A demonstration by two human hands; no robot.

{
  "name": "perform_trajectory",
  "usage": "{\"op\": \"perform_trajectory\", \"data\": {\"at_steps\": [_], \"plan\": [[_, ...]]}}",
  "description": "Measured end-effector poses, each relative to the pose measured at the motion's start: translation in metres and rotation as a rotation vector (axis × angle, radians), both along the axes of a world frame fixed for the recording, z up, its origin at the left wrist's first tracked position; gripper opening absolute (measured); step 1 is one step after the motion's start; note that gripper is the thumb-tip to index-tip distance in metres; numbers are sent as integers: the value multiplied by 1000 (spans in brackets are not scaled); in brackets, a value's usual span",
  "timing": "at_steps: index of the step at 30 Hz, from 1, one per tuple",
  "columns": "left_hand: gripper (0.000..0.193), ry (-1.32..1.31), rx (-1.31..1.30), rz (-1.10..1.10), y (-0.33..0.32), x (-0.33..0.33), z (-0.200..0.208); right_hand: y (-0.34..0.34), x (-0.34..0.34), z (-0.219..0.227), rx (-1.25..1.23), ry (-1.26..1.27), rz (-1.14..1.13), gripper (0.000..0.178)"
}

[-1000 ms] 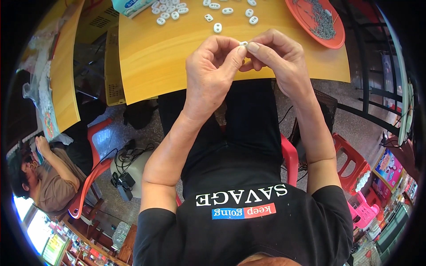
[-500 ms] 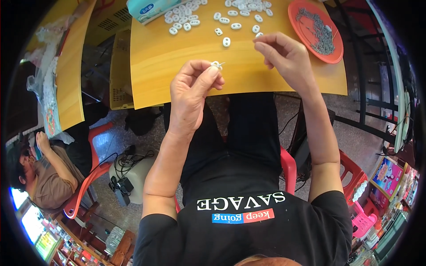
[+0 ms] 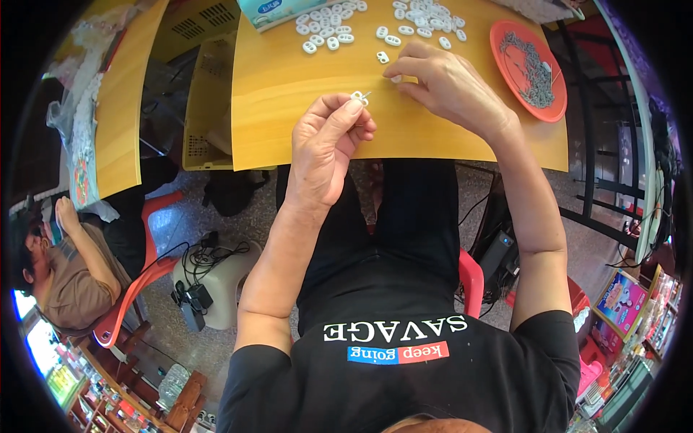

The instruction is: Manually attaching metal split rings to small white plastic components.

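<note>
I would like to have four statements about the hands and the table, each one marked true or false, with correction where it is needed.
1. The left hand holds a small white piece. True.
2. The plate is blue. False: the plate is red and carries grey parts.
3. The right hand is over the plate. False: the right hand is over the table, left of the plate.
4. Many white pieces lie on the table. True.

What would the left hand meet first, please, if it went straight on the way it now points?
Probably the white piece lying just ahead on the table, though the right hand is close to that line and depth is unclear.
</note>
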State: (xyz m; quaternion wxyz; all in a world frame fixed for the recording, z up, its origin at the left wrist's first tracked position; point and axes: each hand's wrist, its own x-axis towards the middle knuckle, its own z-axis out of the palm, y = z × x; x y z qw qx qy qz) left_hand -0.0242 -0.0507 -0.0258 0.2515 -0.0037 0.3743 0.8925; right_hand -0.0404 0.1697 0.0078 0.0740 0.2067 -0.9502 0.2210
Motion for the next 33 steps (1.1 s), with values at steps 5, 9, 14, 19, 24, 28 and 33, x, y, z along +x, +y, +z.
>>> {"op": "perform_trajectory", "data": {"at_steps": [5,9,14,19,24,28,33], "plan": [[10,-5,2,-1,0,0,1,-8,3,0,30,-79,-64,17],[11,16,-9,1,0,1,0,-7,4,-8,30,-19,-88,17],[11,47,-34,17,2,3,0,-9,13,-5,-319,-137,-226,24],[12,94,-90,19,7,7,5,-16,35,-9,-1223,-593,-335,27],[15,131,-90,14,11,9,10,-26,49,-11,-1551,-711,-243,27],[16,134,-93,3,14,10,11,-27,53,-9,-1595,-670,-217,27],[16,140,-118,-4,16,12,11,-24,56,-10,-1541,-588,-173,27]]}}
